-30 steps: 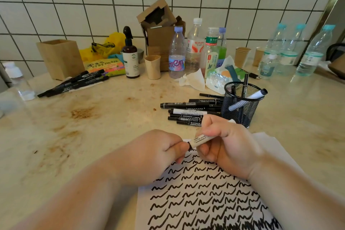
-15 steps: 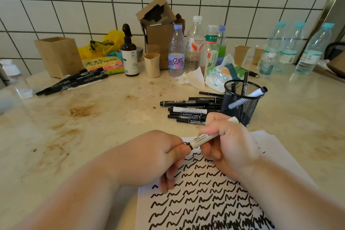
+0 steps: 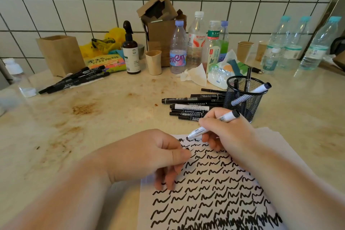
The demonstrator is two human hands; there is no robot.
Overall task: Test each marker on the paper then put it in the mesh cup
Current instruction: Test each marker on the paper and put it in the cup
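Note:
My right hand (image 3: 228, 133) grips a white marker (image 3: 226, 117), uncapped, with its black tip touching the top edge of the paper (image 3: 267, 137). Rows of black squiggles cover the paper. My left hand (image 3: 149, 155) rests on the sheet's left side with thumb and forefinger pinched together; a small black piece, apparently the marker's cap, shows at the fingertips, mostly hidden. The black mesh cup (image 3: 244, 99) stands just behind my right hand and holds a white marker and two thin black pens. A pile of markers (image 3: 190, 107) lies left of the cup.
More black markers (image 3: 74, 80) lie at the far left by a wooden box (image 3: 61, 54). Along the tiled wall stand a brown spray bottle (image 3: 131, 52), paper cups, a cardboard box (image 3: 158, 30), a tissue pack and several water bottles (image 3: 178, 50).
My hands have pulled apart, the left taking the cap off. My right hand turned the marker and brought its tip down onto the top of the paper.

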